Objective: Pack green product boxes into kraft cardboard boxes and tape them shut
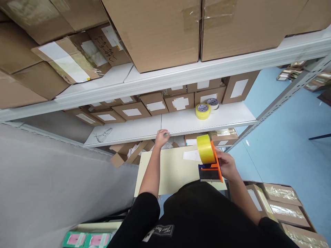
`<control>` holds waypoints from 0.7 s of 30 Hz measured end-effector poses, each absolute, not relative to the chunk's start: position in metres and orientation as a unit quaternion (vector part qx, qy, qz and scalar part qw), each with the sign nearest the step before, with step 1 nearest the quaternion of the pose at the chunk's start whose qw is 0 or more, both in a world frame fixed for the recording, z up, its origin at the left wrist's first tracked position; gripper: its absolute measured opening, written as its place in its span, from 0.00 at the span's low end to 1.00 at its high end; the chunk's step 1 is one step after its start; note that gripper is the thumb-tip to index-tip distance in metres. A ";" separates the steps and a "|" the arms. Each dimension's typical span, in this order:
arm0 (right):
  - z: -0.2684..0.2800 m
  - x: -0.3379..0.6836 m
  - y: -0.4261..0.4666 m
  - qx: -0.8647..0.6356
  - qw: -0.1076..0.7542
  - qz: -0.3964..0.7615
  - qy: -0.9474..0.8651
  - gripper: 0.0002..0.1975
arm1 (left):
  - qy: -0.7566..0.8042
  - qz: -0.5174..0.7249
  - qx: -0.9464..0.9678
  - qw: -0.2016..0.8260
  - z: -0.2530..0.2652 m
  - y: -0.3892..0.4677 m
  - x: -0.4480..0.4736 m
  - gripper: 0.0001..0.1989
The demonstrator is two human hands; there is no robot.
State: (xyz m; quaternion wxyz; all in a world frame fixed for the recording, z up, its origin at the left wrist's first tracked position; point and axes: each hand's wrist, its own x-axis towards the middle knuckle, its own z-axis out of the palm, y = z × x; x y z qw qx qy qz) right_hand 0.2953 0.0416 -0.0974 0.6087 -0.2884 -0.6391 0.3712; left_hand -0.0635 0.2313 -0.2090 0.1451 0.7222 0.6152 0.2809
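In my right hand [225,164] is a tape dispenser [216,168], orange and dark blue with a toothed edge, loaded with a large roll of yellow tape [205,148]. It is raised above the right end of a pale yellow tabletop [170,172]. My left hand [162,138] is at the front edge of the white shelf [178,120], its fingers curled in with thumb and fingertips close together. Whether anything small is pinched there cannot be made out. A white paper [191,155] lies on the tabletop, just left of the dispenser.
A yellow tape roll [202,111] and a pale tape roll [213,103] sit on the shelf before several labelled cartons [155,102]. Clear glasses [104,134] lie at its left. An open carton [131,151] stands below. Larger boxes [160,31] fill the upper shelf; taped boxes [287,210] stand right.
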 end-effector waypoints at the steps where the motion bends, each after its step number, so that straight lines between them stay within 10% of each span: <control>1: -0.097 0.295 0.042 -0.286 0.609 0.371 -0.640 0.12 | 0.618 0.280 0.722 0.139 -0.210 0.231 -0.063 0.07; 13: -0.093 0.296 0.041 -0.290 0.609 0.368 -0.640 0.11 | 0.641 0.265 0.713 0.100 -0.215 0.234 -0.057 0.06; 21: -0.097 0.295 0.040 -0.295 0.609 0.391 -0.624 0.13 | 0.685 0.202 0.697 0.063 -0.196 0.226 -0.047 0.33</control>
